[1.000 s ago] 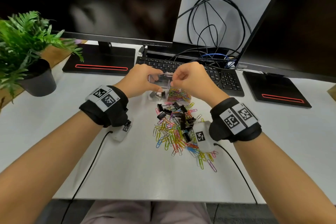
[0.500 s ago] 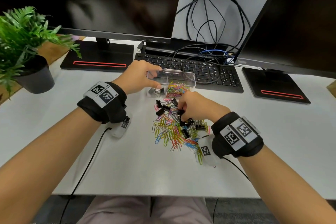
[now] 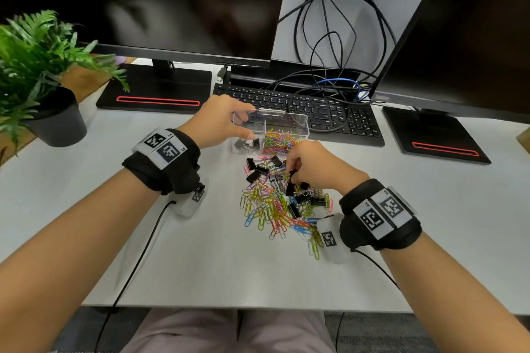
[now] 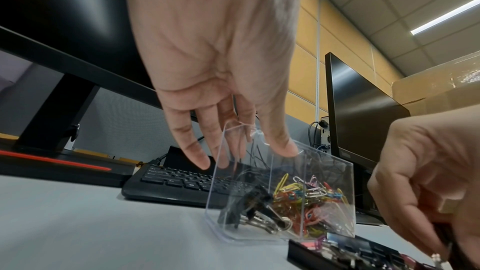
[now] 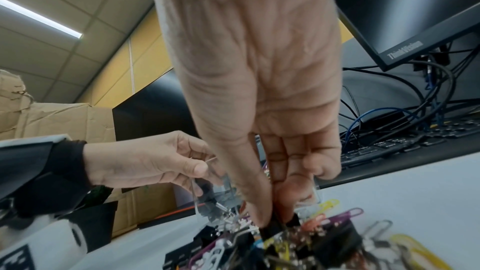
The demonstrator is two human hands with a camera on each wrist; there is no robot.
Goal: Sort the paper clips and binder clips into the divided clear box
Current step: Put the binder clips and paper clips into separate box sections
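Left hand (image 3: 219, 120) gripping the left end of the clear box (image 3: 298, 123), thumb in front, fingers behind. Two compartments: a few binder clips (image 3: 249, 144) left, coloured paper clips (image 3: 279, 140) right. Right hand (image 3: 315, 165) pinching one black binder clip (image 5: 271, 231) in the pile (image 3: 275, 203), seemingly barely lifted. "ThinkVision" on right monitor (image 5: 405, 47).

Desk (image 3: 200, 261): white, flat surface.
Keyboard (image 3: 301, 112): black, at the back of the desk, between the two monitor stands.
Left monitor (image 3: 172, 0): dark screen, its stand (image 3: 155, 92) has a red stripe.
Right monitor (image 3: 473, 31): dark screen, set at an angle.
Cables (image 3: 329, 37): black loops and one blue, behind the keyboard.
Plant (image 3: 37, 66): green, in a dark pot, far left.
Cardboard box (image 5: 52, 118): brown, behind.
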